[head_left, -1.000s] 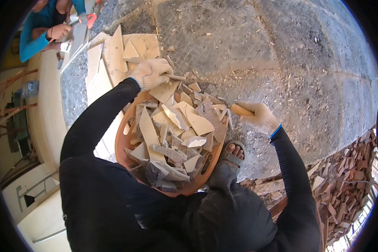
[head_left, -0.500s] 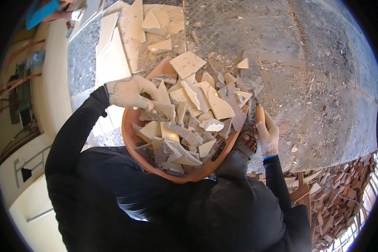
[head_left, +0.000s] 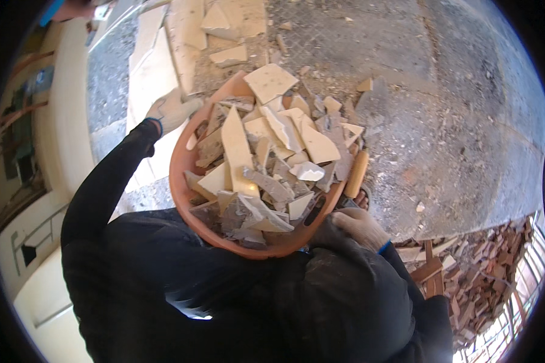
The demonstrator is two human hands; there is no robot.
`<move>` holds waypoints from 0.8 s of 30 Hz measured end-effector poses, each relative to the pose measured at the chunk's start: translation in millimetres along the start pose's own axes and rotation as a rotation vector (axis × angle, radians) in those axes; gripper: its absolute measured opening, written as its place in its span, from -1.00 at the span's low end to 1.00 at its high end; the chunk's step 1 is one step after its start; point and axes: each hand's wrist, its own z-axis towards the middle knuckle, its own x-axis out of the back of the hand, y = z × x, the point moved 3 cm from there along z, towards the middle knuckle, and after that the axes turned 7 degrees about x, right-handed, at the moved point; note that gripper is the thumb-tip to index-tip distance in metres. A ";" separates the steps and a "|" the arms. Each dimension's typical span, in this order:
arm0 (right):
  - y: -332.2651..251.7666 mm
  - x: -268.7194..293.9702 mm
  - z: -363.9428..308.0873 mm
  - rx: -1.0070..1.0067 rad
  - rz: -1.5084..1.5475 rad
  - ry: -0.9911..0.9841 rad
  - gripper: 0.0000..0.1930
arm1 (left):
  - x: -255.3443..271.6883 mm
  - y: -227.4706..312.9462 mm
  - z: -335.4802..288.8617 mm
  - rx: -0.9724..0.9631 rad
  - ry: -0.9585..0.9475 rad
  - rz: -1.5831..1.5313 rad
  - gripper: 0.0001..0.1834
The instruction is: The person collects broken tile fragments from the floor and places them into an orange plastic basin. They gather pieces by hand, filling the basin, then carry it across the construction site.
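Note:
An orange-brown tub (head_left: 184, 199), heaped with broken tile pieces (head_left: 312, 145), stands against my legs. My left hand (head_left: 172, 112), in a pale knit glove, is closed at the tub's left rim, thumb along the edge; most of its fingers are hidden behind the rim. My right hand (head_left: 362, 228), gloved too, is curled low beside the tub's right side, next to my knee; what its fingers grip is hidden. Just above it, a tool with a wooden handle (head_left: 357, 174) leans against the tub's right edge, its lower end mostly hidden.
Large pale tile slabs (head_left: 157, 72) lie at the far left, with smaller shards (head_left: 229, 56) beyond the tub. Dusty grey floor (head_left: 430, 145) with rubble stretches right. A heap of reddish-brown fragments (head_left: 490, 278) lies at lower right. Part of another person (head_left: 72, 9) shows at upper left.
My left hand has left the tile pieces for the tub's left rim. A long shard now lies on top. My right hand has let go of the wooden-handled tool and moved lower, toward my knee.

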 end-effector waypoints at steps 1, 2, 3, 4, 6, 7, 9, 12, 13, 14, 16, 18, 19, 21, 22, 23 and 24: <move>1.3 -7.5 3.0 -0.022 0.117 -0.093 -0.50 | -8.6 -5.3 7.1 0.042 -0.037 0.018 -0.34; 2.9 -9.1 8.7 -0.039 0.139 -0.082 -0.49 | -20.2 -12.4 9.5 0.105 -0.180 -0.180 -0.32; 5.1 -11.3 14.6 -0.077 0.133 -0.095 -0.47 | -26.6 -16.5 12.7 0.092 -0.139 -0.127 -0.32; 7.4 -15.8 16.9 -0.105 0.116 -0.104 -0.45 | -32.6 -21.0 12.2 0.055 -0.106 -0.106 -0.31; 10.0 -23.5 26.0 -0.113 0.110 0.001 -0.47 | -43.2 -25.0 14.1 0.042 -0.009 -0.041 -0.32; 12.3 -28.8 29.5 -0.134 0.081 0.058 -0.47 | -50.2 -24.0 14.1 -0.003 -0.040 -0.129 -0.32; 14.6 -33.1 34.0 -0.060 -0.019 0.160 -0.48 | -59.1 -21.4 13.4 -0.035 -0.072 -0.288 -0.31; 19.3 -42.8 33.9 0.070 -0.099 0.288 -0.49 | -63.4 -16.7 9.4 -0.011 -0.069 -0.222 -0.34; 20.7 -44.9 33.2 0.086 -0.126 0.309 -0.49 | -60.1 -14.4 6.9 -0.043 -0.001 -0.184 -0.35; 22.1 -46.2 31.5 0.077 -0.150 0.319 -0.49 | -63.1 -13.4 2.0 0.009 0.000 -0.230 -0.36; 18.6 -47.4 29.1 0.112 -0.173 0.340 -0.51 | -65.3 -10.9 -8.2 0.066 0.042 -0.359 -0.37; 8.9 -46.7 26.8 0.172 -0.159 0.390 -0.54 | -67.5 -8.7 -19.9 0.048 0.094 -0.413 -0.39; 1.4 -44.9 27.7 0.192 -0.191 0.430 -0.55 | -68.3 -8.5 -24.8 0.059 0.095 -0.454 -0.40; -10.9 -41.8 25.5 0.193 -0.240 0.469 -0.58 | -68.3 -10.8 -34.6 0.015 0.157 -0.561 -0.46; -18.8 -40.1 26.6 0.265 -0.226 0.505 -0.60 | -68.1 -13.4 -39.0 0.004 0.203 -0.598 -0.48; -25.3 -36.5 27.7 0.314 -0.215 0.536 -0.61 | -67.1 -16.3 -42.4 -0.025 0.248 -0.641 -0.49; -29.3 -31.5 29.1 0.313 -0.206 0.555 -0.62 | -69.4 -22.2 -45.9 0.012 0.211 -0.748 -0.51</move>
